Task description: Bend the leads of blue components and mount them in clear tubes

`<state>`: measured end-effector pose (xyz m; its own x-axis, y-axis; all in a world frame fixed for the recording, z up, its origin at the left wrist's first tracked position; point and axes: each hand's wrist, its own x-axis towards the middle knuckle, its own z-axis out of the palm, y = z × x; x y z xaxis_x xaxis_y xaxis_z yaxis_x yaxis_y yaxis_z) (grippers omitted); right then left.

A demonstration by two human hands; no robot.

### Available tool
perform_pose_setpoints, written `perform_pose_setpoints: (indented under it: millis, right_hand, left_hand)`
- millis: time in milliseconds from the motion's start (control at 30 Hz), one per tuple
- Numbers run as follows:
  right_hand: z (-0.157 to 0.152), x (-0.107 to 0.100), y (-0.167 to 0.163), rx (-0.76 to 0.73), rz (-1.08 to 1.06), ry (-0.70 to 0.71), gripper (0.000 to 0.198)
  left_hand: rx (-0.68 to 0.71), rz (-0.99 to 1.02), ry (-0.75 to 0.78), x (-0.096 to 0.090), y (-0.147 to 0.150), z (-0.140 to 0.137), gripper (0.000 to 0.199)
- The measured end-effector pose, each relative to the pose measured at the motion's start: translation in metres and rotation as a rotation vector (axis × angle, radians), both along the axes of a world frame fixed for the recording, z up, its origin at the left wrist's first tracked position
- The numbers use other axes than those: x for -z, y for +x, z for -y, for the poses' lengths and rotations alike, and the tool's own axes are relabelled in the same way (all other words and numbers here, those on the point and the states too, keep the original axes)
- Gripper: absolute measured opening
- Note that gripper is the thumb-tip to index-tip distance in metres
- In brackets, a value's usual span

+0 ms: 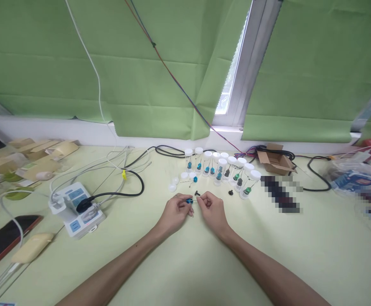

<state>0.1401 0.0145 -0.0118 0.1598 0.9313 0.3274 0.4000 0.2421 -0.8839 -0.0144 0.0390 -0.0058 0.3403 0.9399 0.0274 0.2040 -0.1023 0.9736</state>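
My left hand (178, 210) is closed in a pinch on a small shiny blue piece (189, 201) with a thin rod. Opposite it, my right hand (211, 208) pinches the rod's other end between thumb and fingertips. A small dark part (197, 194) lies just beyond the fingers. Behind it rests a loose blue piece (195, 179) with a thin rod, beside several white caps (172, 187). Clear white-capped vials (218, 178) stand in a cluster farther back, holding blue, green or dark pieces on thin rods. Another dark part (230, 192) lies right of my right hand.
On the left are a power strip (80, 227) with plugs and cables, a phone (5, 242) and a cream-coloured case (32, 247). An open cardboard box (275, 161) sits at the back right, near black cables (324, 187) and a plastic bag (351, 176).
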Motion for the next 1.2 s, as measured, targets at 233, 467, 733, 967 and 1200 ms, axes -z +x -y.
perform_pose_setpoints:
  millis: [233, 467, 733, 967, 1200]
  right_hand:
    - [-0.001, 0.000, 0.000, -0.007, -0.014, -0.010, 0.029]
    - [0.000, -0.001, 0.000, -0.031, -0.031, -0.036, 0.030]
    - [-0.003, 0.001, 0.002, -0.114, -0.188, -0.125, 0.033]
    - [-0.008, 0.003, 0.005, -0.158, -0.290, -0.162, 0.033]
    - [-0.009, 0.002, 0.006, -0.157, -0.299, -0.180, 0.033]
  left_hand:
    - [0.004, -0.005, 0.038, -0.003, -0.001, -0.003, 0.024]
    - [0.022, -0.161, 0.166, -0.010, -0.004, -0.002, 0.024]
    - [0.038, -0.326, 0.336, -0.008, -0.010, -0.005, 0.026]
    - [0.125, -0.335, 0.327, -0.011, -0.010, -0.003, 0.027]
    - [0.184, -0.340, 0.333, -0.011, -0.008, 0.000, 0.027]
